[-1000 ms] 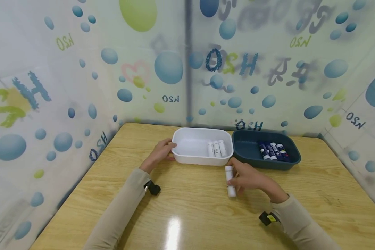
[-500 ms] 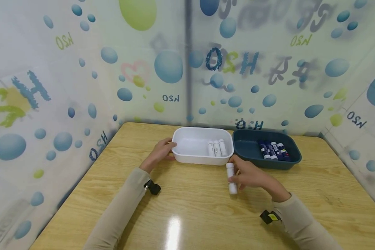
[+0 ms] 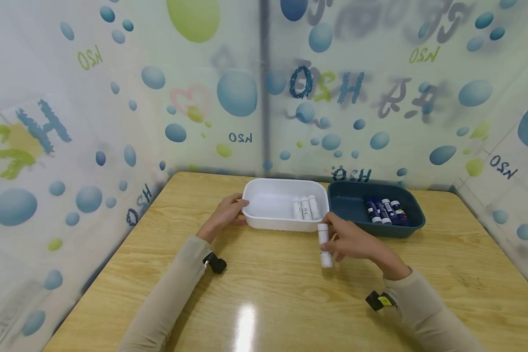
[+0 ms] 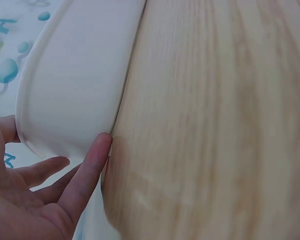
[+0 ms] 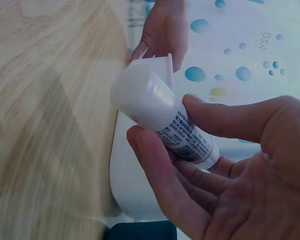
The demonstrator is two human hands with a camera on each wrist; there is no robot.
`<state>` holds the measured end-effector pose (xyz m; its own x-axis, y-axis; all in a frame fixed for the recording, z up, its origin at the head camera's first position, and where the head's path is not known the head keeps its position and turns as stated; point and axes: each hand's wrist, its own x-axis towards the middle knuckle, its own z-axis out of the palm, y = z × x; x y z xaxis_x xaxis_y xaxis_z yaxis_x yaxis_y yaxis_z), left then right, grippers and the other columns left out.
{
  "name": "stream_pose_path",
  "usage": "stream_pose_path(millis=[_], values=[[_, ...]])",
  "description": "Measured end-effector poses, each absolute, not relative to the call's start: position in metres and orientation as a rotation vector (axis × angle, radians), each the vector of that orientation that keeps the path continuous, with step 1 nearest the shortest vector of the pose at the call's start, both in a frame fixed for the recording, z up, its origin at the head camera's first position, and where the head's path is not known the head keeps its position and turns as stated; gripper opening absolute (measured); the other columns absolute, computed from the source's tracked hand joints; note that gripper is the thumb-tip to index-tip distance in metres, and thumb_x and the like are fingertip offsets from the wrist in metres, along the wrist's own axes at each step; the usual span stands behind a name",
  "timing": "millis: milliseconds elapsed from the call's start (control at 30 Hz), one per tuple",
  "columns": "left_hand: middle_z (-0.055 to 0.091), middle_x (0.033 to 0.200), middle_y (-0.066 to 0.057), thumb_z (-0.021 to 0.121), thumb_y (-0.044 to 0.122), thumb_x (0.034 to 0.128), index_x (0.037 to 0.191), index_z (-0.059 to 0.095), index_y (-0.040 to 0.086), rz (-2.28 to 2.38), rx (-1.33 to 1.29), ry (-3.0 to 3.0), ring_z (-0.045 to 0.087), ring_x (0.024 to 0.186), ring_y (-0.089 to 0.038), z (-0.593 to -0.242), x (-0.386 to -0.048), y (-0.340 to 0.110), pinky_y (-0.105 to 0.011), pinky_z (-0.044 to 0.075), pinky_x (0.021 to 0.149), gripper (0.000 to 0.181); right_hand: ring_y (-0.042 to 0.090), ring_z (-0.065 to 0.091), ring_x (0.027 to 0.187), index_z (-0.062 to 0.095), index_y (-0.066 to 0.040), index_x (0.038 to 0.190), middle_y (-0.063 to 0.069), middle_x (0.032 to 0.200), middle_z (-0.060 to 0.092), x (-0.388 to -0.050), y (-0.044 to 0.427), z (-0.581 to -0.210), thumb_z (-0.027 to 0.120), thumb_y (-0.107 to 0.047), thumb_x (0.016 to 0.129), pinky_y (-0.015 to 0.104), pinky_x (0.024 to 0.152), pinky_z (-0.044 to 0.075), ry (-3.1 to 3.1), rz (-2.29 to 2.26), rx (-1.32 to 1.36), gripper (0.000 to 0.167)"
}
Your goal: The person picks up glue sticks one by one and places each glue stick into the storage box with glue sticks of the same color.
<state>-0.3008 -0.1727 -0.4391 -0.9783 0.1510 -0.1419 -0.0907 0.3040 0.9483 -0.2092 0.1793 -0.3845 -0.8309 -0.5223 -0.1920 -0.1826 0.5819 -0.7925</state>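
My right hand [image 3: 351,239] pinches a white glue stick [image 3: 324,247] between thumb and fingers, just in front of the white bin's near right corner. Small dark print and a barcode on the glue stick [image 5: 182,135] show in the right wrist view. At the left end of the white bin [image 3: 268,224], my left hand [image 3: 223,216] holds on with the thumb at the rim and fingers against the outer wall. The left wrist view has that hand [image 4: 45,200] at the bin's end wall [image 4: 80,85]. Inside the bin, 3 white glue sticks [image 3: 305,209] lie side by side at the right.
A dark blue bin [image 3: 391,231] stands against the white bin's right side, with several navy glue sticks [image 3: 385,211] in it. Both bins are near the back of the wooden table [image 3: 281,293], close to the patterned curtain [image 3: 202,161].
My right hand has brought the glue stick slightly up and toward the white bin. The left hand stays at the bin's left end.
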Motion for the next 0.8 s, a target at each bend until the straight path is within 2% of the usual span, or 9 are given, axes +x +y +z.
stream_pose_path(millis=[167, 400, 800], values=[[0.060, 0.136, -0.024, 0.051, 0.027, 0.1070, 0.152, 0.047, 0.004, 1.759, 0.046, 2.345, 0.068, 0.109, -0.027, -0.443, -0.303, -0.173, -0.035, 0.066, 0.078, 0.051, 0.024, 0.067, 0.090, 0.040, -0.002, 0.132, 0.023, 0.115, 0.066, -0.214, 0.175, -0.379, 0.071, -0.011, 0.097, 0.036, 0.065, 0.065, 2.428, -1.129, -0.555, 0.048], [0.061, 0.135, -0.024, 0.051, 0.027, 0.1067, 0.152, 0.047, 0.004, 1.764, 0.041, 2.343, 0.067, 0.107, -0.025, -0.445, -0.304, -0.173, -0.034, 0.066, 0.077, 0.051, 0.025, 0.067, 0.090, 0.036, 0.001, 0.137, 0.024, 0.114, 0.067, -0.221, 0.171, -0.369, 0.070, -0.012, 0.097, 0.035, 0.064, 0.065, 2.482, -1.088, -0.594, 0.054], [0.058, 0.138, -0.027, 0.050, 0.028, 0.1073, 0.153, 0.045, 0.003, 1.741, 0.060, 2.353, 0.066, 0.114, -0.033, -0.442, -0.304, -0.174, -0.040, 0.066, 0.085, 0.052, 0.023, 0.069, 0.082, 0.037, -0.001, 0.139, 0.026, 0.121, 0.066, -0.240, 0.154, -0.350, 0.069, -0.016, 0.098, 0.038, 0.065, 0.064, 2.535, -1.049, -0.618, 0.054]])
